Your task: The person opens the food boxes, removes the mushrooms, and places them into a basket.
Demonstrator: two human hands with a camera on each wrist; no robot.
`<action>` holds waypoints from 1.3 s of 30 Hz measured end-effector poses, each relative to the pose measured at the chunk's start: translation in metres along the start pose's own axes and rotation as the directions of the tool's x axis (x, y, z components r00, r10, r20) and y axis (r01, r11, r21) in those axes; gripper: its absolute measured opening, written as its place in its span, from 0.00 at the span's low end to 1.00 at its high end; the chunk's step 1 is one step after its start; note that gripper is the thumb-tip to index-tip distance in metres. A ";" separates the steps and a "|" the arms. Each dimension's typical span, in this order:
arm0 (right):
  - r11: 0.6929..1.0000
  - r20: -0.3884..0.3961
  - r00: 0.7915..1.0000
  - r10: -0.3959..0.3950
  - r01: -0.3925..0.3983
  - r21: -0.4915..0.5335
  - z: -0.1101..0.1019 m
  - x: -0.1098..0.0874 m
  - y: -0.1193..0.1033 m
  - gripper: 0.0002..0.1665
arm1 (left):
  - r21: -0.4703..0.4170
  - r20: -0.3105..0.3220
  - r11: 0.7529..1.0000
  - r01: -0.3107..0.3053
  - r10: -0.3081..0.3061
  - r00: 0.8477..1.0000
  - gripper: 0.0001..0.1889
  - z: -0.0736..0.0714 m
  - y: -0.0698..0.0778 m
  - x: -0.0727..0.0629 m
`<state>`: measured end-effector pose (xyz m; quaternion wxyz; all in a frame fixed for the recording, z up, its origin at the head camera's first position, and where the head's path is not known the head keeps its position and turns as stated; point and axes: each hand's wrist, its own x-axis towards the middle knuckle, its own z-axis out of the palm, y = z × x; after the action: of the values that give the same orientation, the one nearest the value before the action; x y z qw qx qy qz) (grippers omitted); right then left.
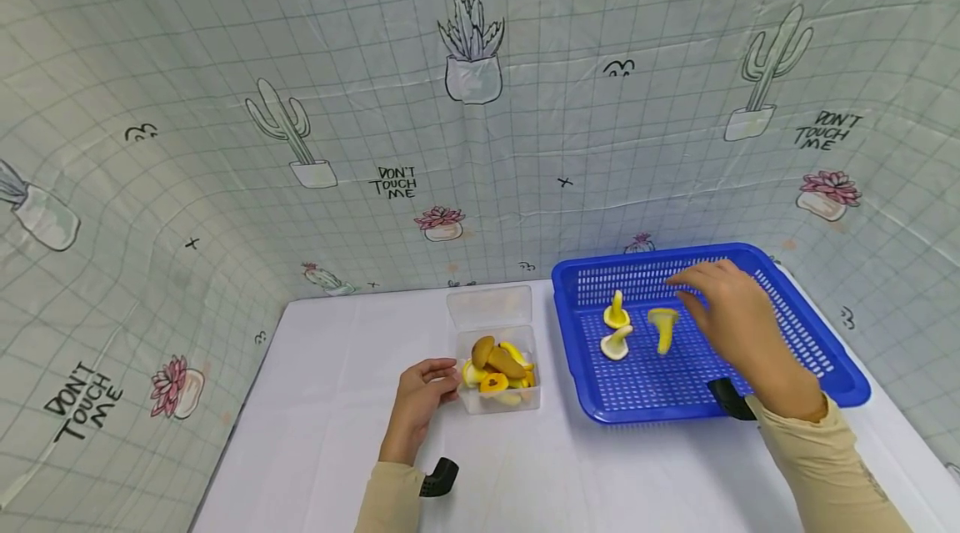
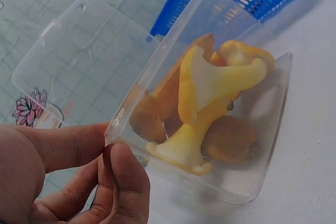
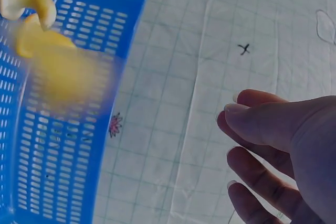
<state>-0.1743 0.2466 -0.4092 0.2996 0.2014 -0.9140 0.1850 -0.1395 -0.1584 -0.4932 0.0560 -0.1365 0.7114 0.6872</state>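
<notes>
In the head view my left hand [image 1: 424, 399] is at the left side of a clear plastic box [image 1: 480, 405]. The left wrist view shows thumb and fingers pinching the box's rim [image 2: 128, 114]. Inside lie several yellow and brown mushrooms [image 2: 210, 87]. My right hand [image 1: 731, 316] hovers above the blue basket [image 1: 622, 414], fingers loosely bent and holding nothing. Below and left of its fingertips is a yellow mushroom [image 1: 663, 329], blurred in the right wrist view. Two more pale yellow mushrooms, one behind [image 1: 617, 314] and one in front [image 1: 617, 344], lie on the basket floor.
The box's hinged lid [image 1: 491, 308] stands open at the back. A white cloth [image 1: 322, 408] covers the table. Behind it hangs a grid-patterned curtain [image 1: 360, 124] with printed cacti, close to the basket's far rim.
</notes>
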 end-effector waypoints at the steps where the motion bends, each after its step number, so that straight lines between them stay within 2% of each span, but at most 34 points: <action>1: 1.000 0.013 1.000 0.002 -0.001 -0.002 0.001 0.001 -0.001 0.18 | 0.000 0.002 1.000 -0.002 0.002 1.000 0.18 0.000 0.000 0.000; 4: 1.000 0.038 0.999 -0.020 0.020 0.001 0.005 0.002 -0.009 0.18 | -0.004 0.003 1.000 0.000 0.000 1.000 0.17 0.001 0.000 0.001; 9: 0.993 0.056 0.992 -0.111 0.109 0.040 0.019 0.002 -0.029 0.19 | -0.003 -0.002 1.000 0.011 -0.011 1.000 0.17 0.000 0.000 0.000; 18: 0.965 0.094 0.965 -0.245 0.233 0.117 0.044 0.004 -0.074 0.20 | 0.005 -0.003 1.000 0.010 -0.010 1.000 0.17 0.000 0.000 0.000; 25: 0.950 0.132 0.948 -0.290 0.268 0.159 0.057 0.009 -0.099 0.18 | 0.006 -0.004 1.000 0.012 -0.012 1.000 0.17 0.000 0.001 -0.001; 39: 0.938 0.179 0.929 -0.323 0.290 0.188 0.083 0.020 -0.130 0.17 | -0.002 -0.002 1.000 0.012 -0.012 1.000 0.17 0.001 0.002 -0.001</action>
<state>-0.1659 0.0929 -0.4309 0.2113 0.3834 -0.8797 0.1859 -0.1390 -0.1570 -0.4906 0.0592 -0.1418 0.7098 0.6874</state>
